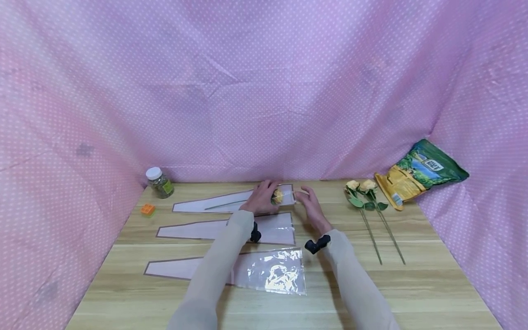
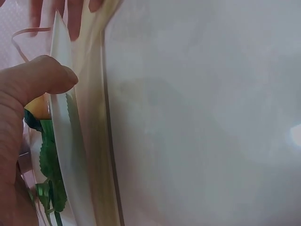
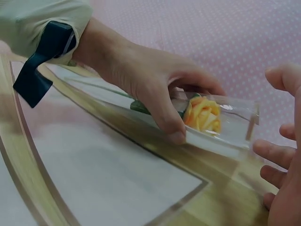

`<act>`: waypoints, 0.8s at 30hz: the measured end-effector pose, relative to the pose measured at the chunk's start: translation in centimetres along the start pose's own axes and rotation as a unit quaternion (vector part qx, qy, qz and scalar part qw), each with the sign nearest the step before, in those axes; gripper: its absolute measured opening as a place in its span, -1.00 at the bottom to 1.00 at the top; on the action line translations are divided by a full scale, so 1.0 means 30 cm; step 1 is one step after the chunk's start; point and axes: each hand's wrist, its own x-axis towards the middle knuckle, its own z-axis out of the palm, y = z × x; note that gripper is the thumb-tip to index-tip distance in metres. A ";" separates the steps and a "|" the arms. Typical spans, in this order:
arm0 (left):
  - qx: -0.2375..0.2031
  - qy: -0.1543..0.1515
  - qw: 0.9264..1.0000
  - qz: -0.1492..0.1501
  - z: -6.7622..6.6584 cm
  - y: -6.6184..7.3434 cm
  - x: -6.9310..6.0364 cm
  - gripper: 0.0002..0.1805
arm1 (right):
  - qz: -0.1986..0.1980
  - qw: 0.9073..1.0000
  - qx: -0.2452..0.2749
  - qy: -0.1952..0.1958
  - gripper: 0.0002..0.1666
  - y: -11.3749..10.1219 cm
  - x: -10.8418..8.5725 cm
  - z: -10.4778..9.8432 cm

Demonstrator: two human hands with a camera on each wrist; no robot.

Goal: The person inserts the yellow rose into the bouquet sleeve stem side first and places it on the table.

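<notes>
A yellow rose with a green stem lies inside a clear-fronted, white-backed flower sleeve at the back of the table. My left hand grips this sleeve across the middle, around the rose's leaves and just below the bloom. In the left wrist view the thumb presses on the sleeve's near side, which bows upward. Beside the sleeve's wide end is my right hand, its fingers spread and holding nothing. A second sleeve and a third sleeve lie flat nearer the front, partly covered by the left arm.
Two pale yellow roses with long stems lie on the right of the wooden table. Behind them a green and yellow bag leans on the pink dotted cloth. A white-lidded jar and an orange block stand at the left.
</notes>
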 end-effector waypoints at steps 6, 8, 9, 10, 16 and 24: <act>0.017 -0.015 1.000 -0.003 -0.002 -0.012 0.007 0.03 | -0.006 0.999 -0.017 -0.033 -0.23 0.008 0.003 -0.021; 0.020 -0.022 1.000 -0.003 -0.002 -0.011 0.012 0.05 | -0.005 0.999 -0.022 -0.037 -0.21 0.013 0.004 -0.027; 0.022 -0.025 0.999 -0.002 -0.002 -0.010 0.014 0.06 | -0.005 0.999 -0.025 -0.037 -0.19 0.015 0.004 -0.028; 0.023 -0.029 0.999 -0.002 -0.001 -0.009 0.014 0.06 | -0.006 0.999 -0.025 -0.035 -0.19 0.018 0.003 -0.028; 0.025 -0.050 0.998 -0.010 -0.005 -0.007 0.014 0.07 | -0.015 0.999 -0.036 -0.022 -0.20 0.032 0.000 -0.024; 0.024 -0.055 0.998 -0.007 -0.008 -0.014 0.010 0.16 | -0.004 0.999 -0.038 -0.034 -0.16 0.029 -0.007 -0.040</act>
